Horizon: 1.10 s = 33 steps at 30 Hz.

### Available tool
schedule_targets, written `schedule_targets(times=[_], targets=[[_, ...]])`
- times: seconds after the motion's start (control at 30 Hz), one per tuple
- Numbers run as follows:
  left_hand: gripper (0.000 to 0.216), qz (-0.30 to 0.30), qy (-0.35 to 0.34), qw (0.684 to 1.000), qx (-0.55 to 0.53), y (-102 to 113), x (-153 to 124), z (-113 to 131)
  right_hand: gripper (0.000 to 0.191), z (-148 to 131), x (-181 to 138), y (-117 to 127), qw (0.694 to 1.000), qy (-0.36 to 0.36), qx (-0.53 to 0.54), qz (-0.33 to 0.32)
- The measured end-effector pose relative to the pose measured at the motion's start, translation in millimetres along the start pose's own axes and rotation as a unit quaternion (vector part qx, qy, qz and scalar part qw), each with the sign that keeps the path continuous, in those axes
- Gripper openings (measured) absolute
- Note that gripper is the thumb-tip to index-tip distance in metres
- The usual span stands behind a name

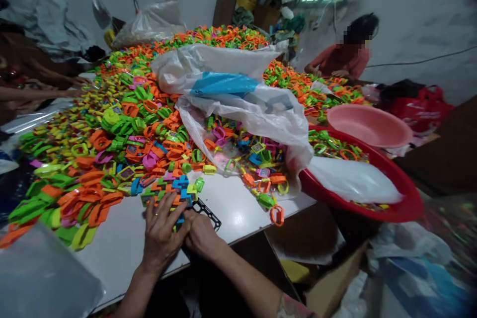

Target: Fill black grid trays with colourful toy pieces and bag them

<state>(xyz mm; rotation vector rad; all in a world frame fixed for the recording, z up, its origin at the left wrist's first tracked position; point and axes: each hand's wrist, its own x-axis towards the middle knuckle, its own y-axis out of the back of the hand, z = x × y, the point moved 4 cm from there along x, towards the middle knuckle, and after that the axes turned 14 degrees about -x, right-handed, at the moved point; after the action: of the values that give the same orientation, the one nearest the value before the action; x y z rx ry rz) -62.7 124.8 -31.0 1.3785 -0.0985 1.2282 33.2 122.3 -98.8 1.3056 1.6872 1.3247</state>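
My left hand [161, 233] lies over a cluster of small plastic pieces [179, 186] in blue, green, orange and yellow at the table's front edge. Its fingers are stretched and a little apart on top of them. Close beside it, my right hand [204, 236] is closed, its fingertips meeting near the left thumb; what they hold is hidden. From under the hands a black perforated tray [208, 214] sticks out to the right on the white tabletop [238, 211]. Behind lies a big heap of plastic toy watches [149, 144], mostly orange and green.
A white plastic sack [246, 104] spills toy watches on the right. Beyond it are a red basin [406, 194] and a pink basin [368, 124]. A clear bag [44, 273] lies front left. One person [343, 54] sits across; another person's arm [40, 93] reaches in from the left.
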Motion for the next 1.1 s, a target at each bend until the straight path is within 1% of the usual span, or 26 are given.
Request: schedule_targets(times=[0.07, 0.13, 0.23, 0.3, 0.37, 0.4, 0.43, 0.47, 0.5, 0.53, 0.57, 0.63, 0.7, 0.73, 0.77, 0.8, 0.83, 0.87, 0.9, 0.93, 0.97, 1.0, 1.03, 1.07, 1.1], targets=[[0.034, 0.006, -0.012, 1.000, 0.001, -0.3, -0.1, 1.0, 0.029, 1.8, -2.0, -1.9, 0.999, 0.005, 0.017, 0.027], [0.033, 0.013, -0.016, 1.000, 0.005, -0.6, 0.8, -0.3, 0.030, 1.1, -0.5, -6.8, 0.999, 0.005, 0.027, 0.039], [0.030, 0.017, -0.011, 1.000, 0.018, -1.0, 3.7, -5.6, 0.030, -0.5, 6.0, -12.0, 1.000, 0.003, 0.008, 0.012], [0.029, 0.012, -0.015, 1.000, 0.021, -1.3, 4.9, -8.4, 0.024, 4.5, 8.4, -3.3, 1.000, 0.017, 0.022, -0.010], [0.029, 0.006, -0.019, 1.000, 0.016, -1.8, 4.5, -9.6, 0.019, 18.8, 8.1, 20.2, 0.996, 0.063, 0.062, -0.030], [0.029, 0.005, -0.019, 1.000, 0.012, -2.0, 4.0, -9.7, 0.018, 31.4, 8.3, 37.3, 0.994, 0.079, 0.069, -0.036], [0.029, 0.007, -0.017, 1.000, 0.008, -2.1, 3.7, -9.6, 0.020, 47.3, 9.6, 56.4, 0.994, 0.090, 0.055, -0.042], [0.028, 0.008, -0.014, 1.000, 0.004, -1.9, 3.9, -9.2, 0.021, 69.3, 13.2, 77.5, 0.998, 0.051, 0.002, -0.029], [0.027, 0.009, -0.012, 1.000, 0.000, -1.2, 4.9, -8.6, 0.022, 94.6, 18.5, 98.3, 0.996, -0.019, -0.088, -0.018], [0.027, 0.005, -0.008, 1.000, -0.005, -0.1, 7.1, -7.9, 0.024, 118.8, 24.7, 116.1, 0.980, -0.077, -0.180, -0.030], [0.027, 0.002, 0.001, 1.000, -0.015, 1.9, 10.4, -7.3, 0.026, 139.1, 32.3, 131.7, 0.972, -0.105, -0.208, -0.025], [0.027, 0.012, 0.035, 0.998, -0.049, 9.7, 20.3, -6.5, 0.023, 169.0, 48.7, 149.8, 0.964, -0.117, -0.236, -0.031], [0.026, 0.047, 0.066, 0.993, -0.085, 19.4, 31.9, -4.8, 0.021, 183.4, 61.3, 154.4, 0.966, -0.105, -0.234, -0.040], [0.025, 0.057, 0.074, 0.991, -0.093, 22.4, 37.0, -3.5, 0.021, 185.1, 64.3, 153.8, 0.966, -0.098, -0.236, -0.046], [0.024, 0.052, 0.075, 0.992, -0.091, 22.9, 41.0, -1.8, 0.020, 183.2, 64.5, 152.9, 0.966, -0.094, -0.238, -0.042], [0.022, 0.035, 0.072, 0.994, -0.081, 20.8, 43.5, -0.2, 0.020, 178.1, 61.7, 152.3, 0.967, -0.096, -0.237, -0.023], [0.021, 0.011, 0.067, 0.996, -0.064, 16.8, 44.1, 1.1, 0.018, 169.5, 55.7, 151.5, 0.970, -0.099, -0.223, 0.010], [0.020, -0.009, 0.063, 0.997, -0.046, 12.1, 42.8, 1.7, 0.015, 157.8, 46.9, 149.3, 0.976, -0.099, -0.186, 0.049], [0.019, -0.019, 0.059, 0.998, -0.029, 7.7, 40.3, 1.8, 0.012, 143.9, 35.8, 144.6, 0.983, -0.099, -0.123, 0.091], [0.018, -0.019, 0.055, 0.998, -0.016, 4.1, 37.0, 1.6, 0.011, 128.6, 23.6, 136.2, 0.987, -0.098, -0.036, 0.126], [0.018, -0.015, 0.052, 0.999, -0.008, 1.3, 33.8, 1.2, 0.014, 112.6, 11.7, 123.3, 0.983, -0.092, 0.069, 0.140], [0.018, -0.013, 0.049, 0.999, -0.005, -0.8, 31.0, 0.7, 0.019, 97.7, 0.8, 106.5, 0.971, -0.101, 0.172, 0.136], [0.018, -0.015, 0.048, 0.999, -0.006, -2.4, 28.9, 0.0, 0.022, 83.3, -8.0, 86.8, 0.955, -0.109, 0.255, 0.107], [0.018, -0.020, 0.048, 0.999, -0.010, -3.4, 27.7, -0.7, 0.024, 70.8, -15.0, 67.3, 0.938, -0.121, 0.316, 0.076], [0.018, -0.024, 0.051, 0.998, -0.016, -3.8, 27.2, -1.3, 0.023, 61.2, -20.0, 49.7, 0.923, -0.140, 0.355, 0.048]])
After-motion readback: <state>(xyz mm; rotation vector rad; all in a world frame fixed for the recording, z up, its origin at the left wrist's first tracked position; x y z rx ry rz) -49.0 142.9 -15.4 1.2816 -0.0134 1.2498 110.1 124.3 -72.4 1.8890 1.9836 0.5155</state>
